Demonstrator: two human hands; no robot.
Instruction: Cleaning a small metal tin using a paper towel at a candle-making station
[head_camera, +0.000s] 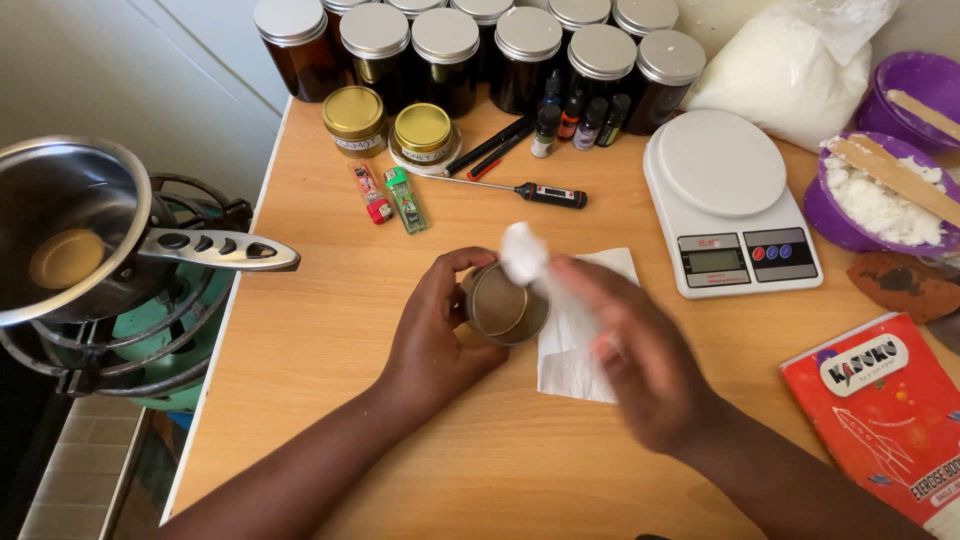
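The small round shallow metal tin (507, 307) sits at the centre of the frame, tilted with its open mouth toward the camera, just above the light wooden desk (330, 300) and over the left edge of a white paper napkin (575, 345) lying flat there. The left hand (440, 325) holds the tin: its fingers (462, 262) curl closed around the far rim and side wall, the thumb on the near side. The right hand (640, 365), blurred, pinches a crumpled white tissue wad (523, 252) between its closed fingertips, the wad at the tin's upper rim; whether it touches the metal cannot be told. Handling judgement: the tin looks light, thin-walled and rigid, with a smooth surface that may slip, so it is best gripped across its side wall from opposite sides, as now, clear of the rim edge, which may be sharp. The wad is soft, near weightless and compressible; a light pinch suffices. In the upper part of the frame stand brown glass jars with silver lids (445, 55), two gold-lidded tins (388, 125), two lighters (390, 197) and a probe thermometer (520, 190). A white digital kitchen scale (725, 200) stands to the right, purple bowls of white flakes (880, 200) beyond it. A steel saucepan (70, 235) rests on a burner at the left edge.
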